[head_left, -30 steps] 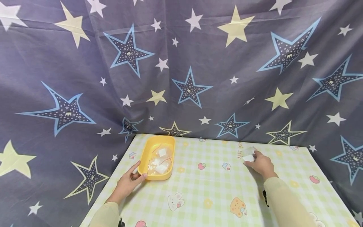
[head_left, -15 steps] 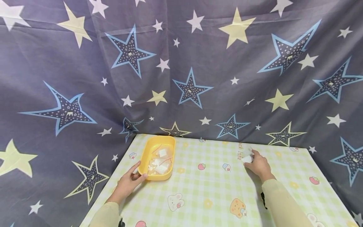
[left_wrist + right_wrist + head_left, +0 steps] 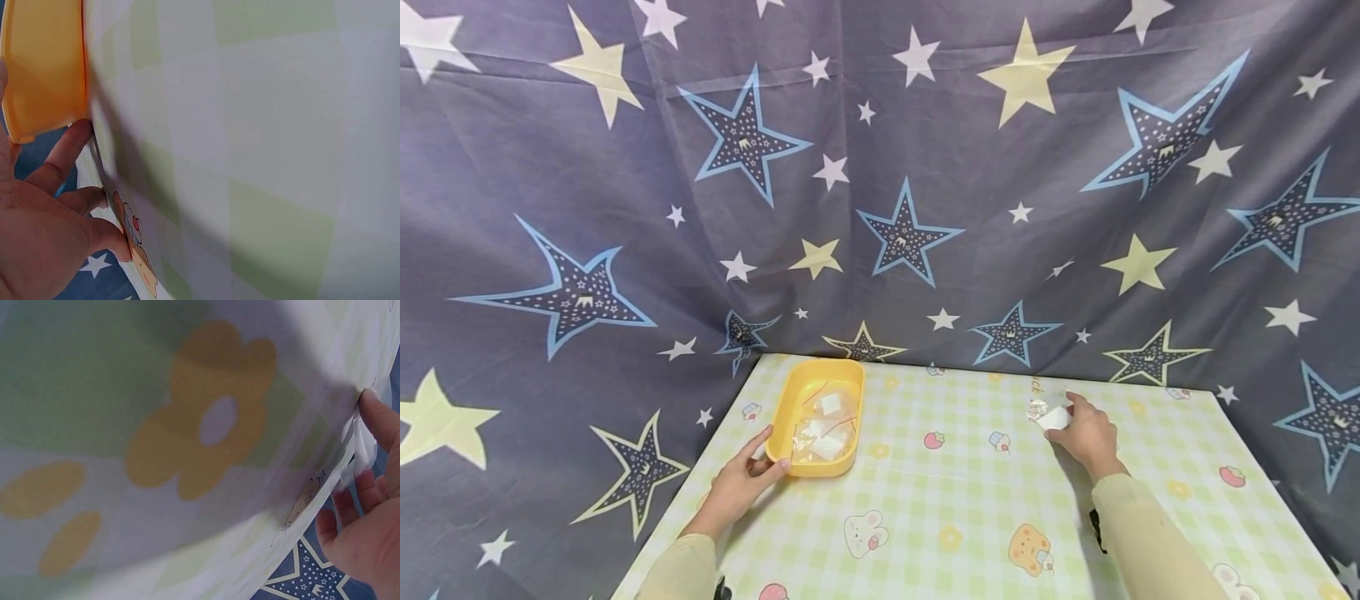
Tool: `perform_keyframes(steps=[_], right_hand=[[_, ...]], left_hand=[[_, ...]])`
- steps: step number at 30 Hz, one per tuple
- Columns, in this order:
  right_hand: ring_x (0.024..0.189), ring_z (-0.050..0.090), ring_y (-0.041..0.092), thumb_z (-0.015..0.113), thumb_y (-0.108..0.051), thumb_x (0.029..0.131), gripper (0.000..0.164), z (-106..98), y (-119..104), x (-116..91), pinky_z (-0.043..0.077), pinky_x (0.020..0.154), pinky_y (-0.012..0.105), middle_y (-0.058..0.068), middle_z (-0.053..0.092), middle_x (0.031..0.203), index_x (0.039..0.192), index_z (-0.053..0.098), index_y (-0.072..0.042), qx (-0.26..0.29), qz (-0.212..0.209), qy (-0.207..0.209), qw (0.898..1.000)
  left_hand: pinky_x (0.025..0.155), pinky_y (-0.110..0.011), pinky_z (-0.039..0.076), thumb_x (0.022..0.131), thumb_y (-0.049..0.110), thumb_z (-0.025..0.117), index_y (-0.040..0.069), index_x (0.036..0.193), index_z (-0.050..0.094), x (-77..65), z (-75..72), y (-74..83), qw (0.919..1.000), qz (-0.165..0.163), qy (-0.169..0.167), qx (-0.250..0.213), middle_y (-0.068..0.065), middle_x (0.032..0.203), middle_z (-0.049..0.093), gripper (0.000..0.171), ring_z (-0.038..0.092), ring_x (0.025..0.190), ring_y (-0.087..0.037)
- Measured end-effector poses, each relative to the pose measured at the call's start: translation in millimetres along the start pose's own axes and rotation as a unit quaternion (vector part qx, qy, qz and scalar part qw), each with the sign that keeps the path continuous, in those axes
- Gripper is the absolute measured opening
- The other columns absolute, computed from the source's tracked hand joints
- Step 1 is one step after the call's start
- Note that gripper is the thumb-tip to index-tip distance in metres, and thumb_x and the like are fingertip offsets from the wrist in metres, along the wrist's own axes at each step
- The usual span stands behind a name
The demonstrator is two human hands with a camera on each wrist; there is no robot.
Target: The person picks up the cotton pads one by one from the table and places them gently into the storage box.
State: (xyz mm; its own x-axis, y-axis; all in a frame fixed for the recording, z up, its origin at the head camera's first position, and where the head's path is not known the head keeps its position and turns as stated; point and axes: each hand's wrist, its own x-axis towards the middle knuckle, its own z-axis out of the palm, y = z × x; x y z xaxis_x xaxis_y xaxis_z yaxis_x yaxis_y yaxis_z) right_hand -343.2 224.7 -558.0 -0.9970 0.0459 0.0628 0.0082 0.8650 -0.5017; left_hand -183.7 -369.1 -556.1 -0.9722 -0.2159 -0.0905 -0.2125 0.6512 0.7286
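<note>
A yellow plastic tray (image 3: 781, 417) stands at the table's far left. My left hand (image 3: 735, 490) holds its near left corner, thumb on the near side and a finger along the left side. In the left wrist view, the lower fingers (image 3: 103, 240) reach down to the tablecloth beside the tray. Inside lie several small clear zip bags (image 3: 829, 447) with white pieces in them and red seal lines. At the far right, my right hand (image 3: 1088, 435) pinches another small clear bag (image 3: 1051, 417) with a white piece between thumb and fingers, at the tabletop.
The table wears a green-and-white checked cloth (image 3: 925, 500) with printed bears, fruit and flowers. Behind it hangs a dark curtain (image 3: 880, 150) with stars, close to the table's far edge and sides.
My right hand has shifted slightly left and nearer. The bag in it has turned, its clear part now showing left of the white piece. My left hand and the tray stay put.
</note>
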Motion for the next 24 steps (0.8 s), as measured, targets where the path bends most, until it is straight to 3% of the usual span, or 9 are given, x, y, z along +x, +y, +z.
perform_keyframes(steps=[3,9,14,19,24], right_hand=[[0.128,0.06,0.054,0.089,-0.024,0.084,0.096,-0.9,1.2,0.0,0.046,0.107,0.069,0.035,0.061,0.142,0.158,0.038,0.007,0.011,-0.005,-0.01,1.0],[0.136,0.053,0.058,0.085,-0.018,0.088,0.088,-0.5,0.6,-1.3,0.046,0.112,0.068,0.04,0.05,0.152,0.158,0.039,0.007,0.041,-0.013,-0.03,0.999],[0.131,0.058,0.057,0.083,-0.019,0.091,0.086,0.4,-1.5,-2.2,0.049,0.109,0.066,0.04,0.053,0.15,0.16,0.037,0.004,0.059,-0.015,-0.041,0.997],[0.103,0.07,0.042,0.078,-0.021,0.096,0.082,0.7,-5.2,-2.5,0.057,0.09,0.053,0.032,0.07,0.122,0.162,0.036,0.003,0.088,-0.013,-0.037,0.995],[0.077,0.06,0.02,0.075,-0.019,0.099,0.076,2.4,-11.9,-1.5,0.049,0.068,0.033,0.013,0.067,0.096,0.162,0.037,0.002,0.134,0.003,-0.034,0.99]], left_hand=[[0.111,-0.061,0.049,0.091,0.069,0.074,0.035,0.168,0.035,0.3,0.1,-0.4,1.0,0.0,-0.001,0.0,-0.008,0.127,0.078,0.093,0.067,0.131,-0.034],[0.111,-0.064,0.048,0.092,0.069,0.074,0.034,0.168,0.035,0.2,-0.2,-0.4,1.0,0.003,-0.001,0.004,-0.009,0.129,0.078,0.093,0.066,0.133,-0.037],[0.111,-0.064,0.048,0.091,0.07,0.074,0.034,0.168,0.035,-0.6,-0.3,0.2,1.0,0.004,-0.001,0.004,-0.01,0.129,0.078,0.093,0.066,0.133,-0.037],[0.112,-0.064,0.048,0.092,0.069,0.074,0.034,0.168,0.035,-1.1,-0.2,0.5,1.0,0.005,-0.001,0.005,-0.01,0.128,0.078,0.093,0.066,0.132,-0.038],[0.114,-0.071,0.043,0.093,0.068,0.073,0.034,0.169,0.034,-1.1,-0.4,0.4,1.0,0.005,-0.003,0.006,-0.01,0.13,0.078,0.092,0.063,0.136,-0.04]])
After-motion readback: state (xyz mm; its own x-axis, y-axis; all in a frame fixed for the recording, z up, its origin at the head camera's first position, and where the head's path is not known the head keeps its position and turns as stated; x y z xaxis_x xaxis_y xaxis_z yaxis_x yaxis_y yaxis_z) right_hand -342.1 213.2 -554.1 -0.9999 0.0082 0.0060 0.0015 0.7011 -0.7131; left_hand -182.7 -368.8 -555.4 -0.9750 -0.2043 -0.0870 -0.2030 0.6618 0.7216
